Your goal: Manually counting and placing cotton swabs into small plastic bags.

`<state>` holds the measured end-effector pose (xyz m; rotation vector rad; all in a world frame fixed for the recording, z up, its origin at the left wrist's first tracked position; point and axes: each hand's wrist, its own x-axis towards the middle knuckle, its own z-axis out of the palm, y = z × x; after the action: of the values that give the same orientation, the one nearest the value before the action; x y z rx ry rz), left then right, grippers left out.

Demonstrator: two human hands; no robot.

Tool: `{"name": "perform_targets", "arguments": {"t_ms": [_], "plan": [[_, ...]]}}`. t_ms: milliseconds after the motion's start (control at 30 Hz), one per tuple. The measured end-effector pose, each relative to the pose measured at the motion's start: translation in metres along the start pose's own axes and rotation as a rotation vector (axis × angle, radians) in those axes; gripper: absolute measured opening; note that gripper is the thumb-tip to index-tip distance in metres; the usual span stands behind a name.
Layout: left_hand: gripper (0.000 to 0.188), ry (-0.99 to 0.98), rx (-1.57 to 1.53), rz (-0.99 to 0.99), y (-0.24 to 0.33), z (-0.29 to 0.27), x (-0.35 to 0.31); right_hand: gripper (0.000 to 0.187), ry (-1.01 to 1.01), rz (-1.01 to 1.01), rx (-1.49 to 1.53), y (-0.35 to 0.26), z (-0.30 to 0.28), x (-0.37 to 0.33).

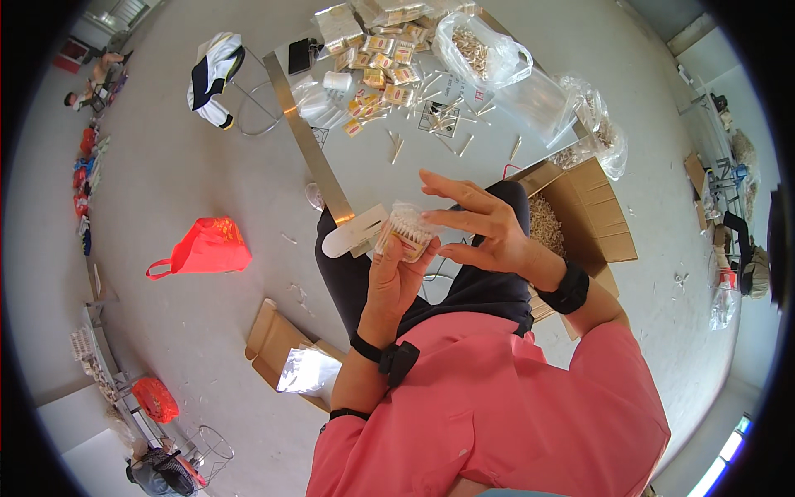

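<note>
Holding one small clear packet [406,230] of pale little sticks.
The left hand [396,277] is gripping it; the right hand [480,228] is touching it with open fingers.

Bright, even daylight, heavy fisheye warp

Soft shadows lie on the pale floor [207,166]; glare flares on clear plastic bags [489,50]; edges bend and darken into a black rim.

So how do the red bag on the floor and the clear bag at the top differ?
The red bag is opaque and slumped flat with one handle loop out; the clear bag is see-through and bulges with pale small pieces. The red bag lies alone on bare floor; the clear bag sits among scattered small packets. Both are soft plastic.
</note>
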<state>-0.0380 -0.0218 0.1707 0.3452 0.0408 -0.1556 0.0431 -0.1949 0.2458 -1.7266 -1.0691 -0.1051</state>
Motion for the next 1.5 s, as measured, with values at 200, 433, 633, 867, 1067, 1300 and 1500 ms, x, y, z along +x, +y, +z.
{"name": "perform_targets", "arguments": {"t_ms": [200, 433, 633, 867, 1067, 1300, 1500], "plan": [[0.042, -0.031, 0.053, 0.045, -0.001, -0.011, 0.001, 0.052, -0.014, -0.072, -0.106, 0.002, 0.003, -0.007], [0.042, -0.107, 0.088, 0.027, -0.004, -0.008, -0.001, 0.052, 0.020, -0.047, -0.172, -0.004, 0.009, -0.006], [0.047, 0.010, 0.056, 0.055, -0.003, -0.010, 0.001, 0.046, 0.111, 0.147, 0.030, 0.002, 0.010, -0.015], [0.043, 0.095, 0.194, 0.027, -0.004, -0.008, 0.003, 0.010, 0.262, 0.574, 0.425, 0.014, 0.030, -0.020], [0.036, 0.094, 0.495, -0.087, 0.033, 0.007, 0.003, 0.020, 0.160, 0.559, 0.459, 0.014, 0.019, -0.004], [0.025, 0.122, 0.728, 0.181, 0.031, 0.035, 0.007, 0.028, 0.333, 0.551, 0.872, 0.010, 0.027, -0.002], [0.020, 0.146, 0.692, 0.259, 0.025, 0.042, 0.009, 0.038, 0.311, 0.649, 0.747, -0.018, 0.054, -0.022]]}}
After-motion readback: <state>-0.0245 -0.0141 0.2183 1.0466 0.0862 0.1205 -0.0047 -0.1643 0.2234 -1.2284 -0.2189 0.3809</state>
